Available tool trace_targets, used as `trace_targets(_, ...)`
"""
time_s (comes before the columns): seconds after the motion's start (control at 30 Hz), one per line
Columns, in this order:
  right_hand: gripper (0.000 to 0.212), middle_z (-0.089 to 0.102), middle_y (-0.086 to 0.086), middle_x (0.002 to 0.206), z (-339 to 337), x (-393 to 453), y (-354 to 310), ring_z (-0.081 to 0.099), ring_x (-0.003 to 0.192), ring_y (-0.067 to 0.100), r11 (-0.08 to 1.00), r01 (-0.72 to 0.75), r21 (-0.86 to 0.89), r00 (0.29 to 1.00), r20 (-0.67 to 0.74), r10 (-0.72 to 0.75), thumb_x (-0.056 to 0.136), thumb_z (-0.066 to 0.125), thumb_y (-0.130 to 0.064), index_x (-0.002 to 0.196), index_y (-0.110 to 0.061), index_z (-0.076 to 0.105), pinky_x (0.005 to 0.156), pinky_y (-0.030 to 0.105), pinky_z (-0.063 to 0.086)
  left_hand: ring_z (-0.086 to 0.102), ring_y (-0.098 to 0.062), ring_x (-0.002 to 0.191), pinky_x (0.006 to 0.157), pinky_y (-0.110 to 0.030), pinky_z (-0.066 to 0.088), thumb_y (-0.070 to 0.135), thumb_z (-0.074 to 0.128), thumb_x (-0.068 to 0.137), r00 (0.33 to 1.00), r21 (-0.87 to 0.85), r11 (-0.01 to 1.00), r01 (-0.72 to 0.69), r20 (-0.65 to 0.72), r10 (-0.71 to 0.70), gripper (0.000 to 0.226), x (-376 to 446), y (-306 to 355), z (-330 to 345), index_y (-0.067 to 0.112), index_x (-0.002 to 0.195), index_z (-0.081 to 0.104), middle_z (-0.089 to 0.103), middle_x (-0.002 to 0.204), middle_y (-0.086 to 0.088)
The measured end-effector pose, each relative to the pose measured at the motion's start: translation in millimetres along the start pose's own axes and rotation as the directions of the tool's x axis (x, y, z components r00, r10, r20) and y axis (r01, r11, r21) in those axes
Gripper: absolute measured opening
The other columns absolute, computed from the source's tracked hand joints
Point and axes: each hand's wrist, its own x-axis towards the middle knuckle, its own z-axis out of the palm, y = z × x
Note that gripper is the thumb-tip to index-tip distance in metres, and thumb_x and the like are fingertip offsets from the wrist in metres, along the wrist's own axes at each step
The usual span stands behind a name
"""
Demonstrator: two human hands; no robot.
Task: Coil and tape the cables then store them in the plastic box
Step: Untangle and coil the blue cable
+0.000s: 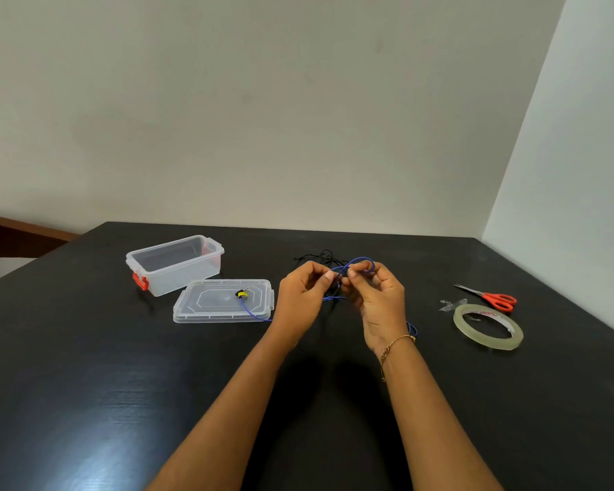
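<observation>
Above the middle of the black table, my left hand (300, 295) and my right hand (376, 295) both pinch a thin blue cable (364, 261), which loops over my right fingers. Its yellow and black plug (242, 294) lies on the clear lid (224, 301), and another stretch of it trails past my right wrist. A tangle of black cable (319, 257) lies just behind my hands. The open clear plastic box (175, 264) with red latches stands at the left and holds nothing.
A roll of clear tape (488, 326) lies on the table at the right, with a cut strip of tape (451, 304) beside it. Red-handled scissors (493, 298) lie behind the roll. The table (86, 384) meets the walls at the back and right.
</observation>
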Motion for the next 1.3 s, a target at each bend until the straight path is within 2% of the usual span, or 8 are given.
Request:
trace_targets(0.17,0.043,0.062,-0.006,0.063,-2,3,1,0.06,0.078,0.024,0.999,0.013,-0.033,0.997,0.075,-0.011,0.085,0.044,0.015,0.057,-0.015,0.057,0.075,0.042,0.053,0.06,-0.011,0.072,0.072,-0.024,0.047,0.004,0.04,0.094,0.965,-0.264,0.943,0.202,0.221,-0.144,0.024,0,2,-4,0.012,0.08,0.059,0.063,0.078,-0.004)
trace_targets(0.23,0.051,0.061,-0.007,0.064,-4,4,1,0.057,0.078,0.022,0.998,0.011,-0.056,0.995,0.098,-0.006,0.085,0.045,0.013,0.051,-0.022,0.06,0.072,0.038,0.048,0.058,-0.009,0.063,0.065,-0.024,0.043,0.004,0.038,0.095,0.962,-0.272,0.939,0.21,0.228,-0.15,0.026,1,2,-5,0.011,0.08,0.057,0.062,0.072,-0.003)
trace_targets(0.37,0.042,0.058,0.003,0.071,-6,4,-2,0.051,0.078,0.027,0.99,-0.09,0.113,0.984,0.163,0.071,0.089,0.048,0.002,0.057,-0.023,0.061,0.072,0.036,0.047,0.061,-0.008,0.058,0.059,-0.021,0.046,0.009,0.039,0.097,0.966,-0.244,0.953,0.178,0.228,-0.122,0.023,0,0,-7,0.013,0.087,0.058,0.066,0.068,0.001)
trace_targets(0.5,0.03,0.059,0.007,0.073,-6,4,-4,0.056,0.078,0.022,0.986,-0.087,0.143,0.991,0.117,0.071,0.09,0.046,0.003,0.07,-0.015,0.06,0.078,0.045,0.05,0.067,-0.005,0.075,0.072,-0.017,0.052,0.006,0.045,0.095,0.957,-0.216,0.963,0.159,0.275,-0.096,0.02,2,-4,-11,0.014,0.091,0.063,0.07,0.08,-0.002)
trace_targets(0.7,0.026,0.06,0.003,0.082,-7,4,-10,0.062,0.074,0.014,0.964,-0.102,0.247,0.994,0.058,0.091,0.092,0.044,0.0,0.08,-0.018,0.057,0.062,0.025,0.055,0.068,-0.009,0.081,0.078,-0.019,0.053,-0.005,0.042,0.092,0.921,-0.313,0.917,0.247,0.37,-0.122,0.028,3,-3,-23,0.01,0.096,0.066,0.073,0.082,0.001)
trace_targets(1.0,0.026,0.065,-0.003,0.075,-8,2,-14,0.066,0.077,0.016,0.92,-0.131,0.37,0.991,0.034,0.128,0.093,0.043,0.0,0.076,-0.016,0.055,0.063,0.027,0.058,0.065,0.001,0.077,0.072,-0.013,0.052,-0.013,0.053,0.083,0.943,-0.04,0.992,0.122,0.317,-0.104,0.033,3,-6,-20,0.018,0.089,0.063,0.067,0.086,0.004)
trace_targets(1.13,0.025,0.063,-0.002,0.079,-10,2,-13,0.062,0.073,0.013,0.885,-0.178,0.43,0.983,0.111,0.145,0.093,0.042,-0.001,0.085,-0.021,0.053,0.064,0.03,0.057,0.064,0.007,0.07,0.068,-0.009,0.05,-0.013,0.047,0.086,0.976,-0.065,0.995,0.07,0.21,-0.055,0.026,3,-3,-15,0.007,0.092,0.062,0.065,0.082,0.002)
trace_targets(1.3,0.026,0.059,-0.002,0.072,-10,1,-14,0.058,0.06,0.011,0.848,-0.238,0.473,0.96,0.245,0.133,0.093,0.038,0.0,0.085,-0.02,0.052,0.06,0.03,0.056,0.06,0.006,0.063,0.059,-0.008,0.046,-0.014,0.04,0.083,0.993,-0.076,0.996,0.053,0.111,-0.045,0.033,2,1,-10,0.009,0.075,0.062,0.063,0.075,-0.002)
